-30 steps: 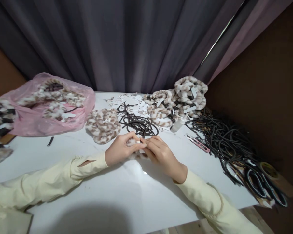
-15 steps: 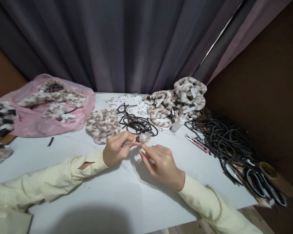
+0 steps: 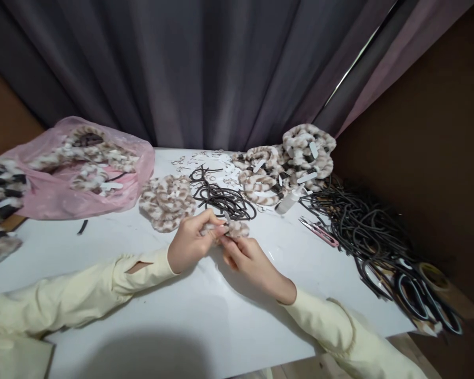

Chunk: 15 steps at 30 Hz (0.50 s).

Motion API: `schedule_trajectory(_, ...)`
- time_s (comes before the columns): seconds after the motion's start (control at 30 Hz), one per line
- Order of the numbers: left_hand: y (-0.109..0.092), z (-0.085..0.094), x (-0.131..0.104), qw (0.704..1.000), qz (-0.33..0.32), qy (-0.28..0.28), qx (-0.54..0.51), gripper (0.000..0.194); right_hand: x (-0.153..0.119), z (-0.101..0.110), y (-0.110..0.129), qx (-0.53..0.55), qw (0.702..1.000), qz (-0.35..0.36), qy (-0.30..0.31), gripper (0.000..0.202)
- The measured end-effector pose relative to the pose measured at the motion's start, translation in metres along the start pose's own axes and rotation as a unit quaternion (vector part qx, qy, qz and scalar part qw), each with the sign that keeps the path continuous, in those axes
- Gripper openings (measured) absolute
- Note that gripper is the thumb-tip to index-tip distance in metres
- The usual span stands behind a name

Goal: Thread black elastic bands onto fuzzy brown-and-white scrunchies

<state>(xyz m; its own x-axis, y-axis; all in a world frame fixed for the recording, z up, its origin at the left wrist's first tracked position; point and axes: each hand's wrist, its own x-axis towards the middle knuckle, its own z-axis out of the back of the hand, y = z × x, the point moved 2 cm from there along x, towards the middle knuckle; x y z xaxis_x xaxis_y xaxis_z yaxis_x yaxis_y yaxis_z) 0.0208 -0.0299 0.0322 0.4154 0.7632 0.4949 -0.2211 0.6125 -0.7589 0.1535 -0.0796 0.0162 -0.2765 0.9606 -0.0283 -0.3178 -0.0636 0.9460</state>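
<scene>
Over the middle of the white table my left hand (image 3: 195, 237) is closed on a small furry brown-and-white loop (image 3: 238, 228), part of which shows beyond the fingertips. My right hand (image 3: 250, 258) meets it there, its thumb and fingers pinched at the same spot on the loop. A dark band and a pale sliver show between the fingers; fingertips hide the details. Just behind the hands lie black cords (image 3: 225, 200). Left of them sits a heap of furry brown-and-white pieces (image 3: 168, 202).
A pink plastic bag (image 3: 82, 205) holds furry pieces at left. Furry loops with white tags (image 3: 308, 150) are piled at back right, near a small bottle (image 3: 287, 201). Pink-handled snips (image 3: 319, 231) lie beside tangled black cord (image 3: 371, 226). Large scissors (image 3: 413, 297) rest at the right edge.
My right hand has closed its fingers and moved in against the left at the furry loop. The loop has shifted slightly right, and a pale sliver now shows above the fingertips.
</scene>
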Motion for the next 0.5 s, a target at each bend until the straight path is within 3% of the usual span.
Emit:
schedule_trajectory(0.03, 0.002, 0.0, -0.001, 0.995, -0.093, -0.017, 0.044, 0.011, -0.001, 0.001, 0.001, -0.001, 1.0, -0.002, -0.006, 0.046)
schedule_trajectory(0.1, 0.004, 0.0, -0.004, 0.947, -0.298, -0.024, 0.119, 0.007, -0.004, 0.002, 0.004, 0.003, 1.0, -0.004, 0.008, 0.04)
schedule_trajectory(0.17, 0.007, 0.0, -0.004, 0.903, -0.39, -0.021, 0.18, 0.005, -0.008, 0.003, 0.007, 0.013, 0.999, -0.005, 0.035, 0.034)
schedule_trajectory(0.33, 0.002, 0.003, 0.001, 0.869, -0.433, -0.019, 0.24, 0.009, -0.013, 0.006, 0.013, -0.005, 0.997, 0.014, 0.073, 0.032)
schedule_trajectory(0.5, 0.006, 0.001, 0.001, 0.878, -0.411, -0.004, 0.243, 0.011, -0.012, 0.008, 0.013, -0.091, 0.992, 0.051, 0.074, 0.031)
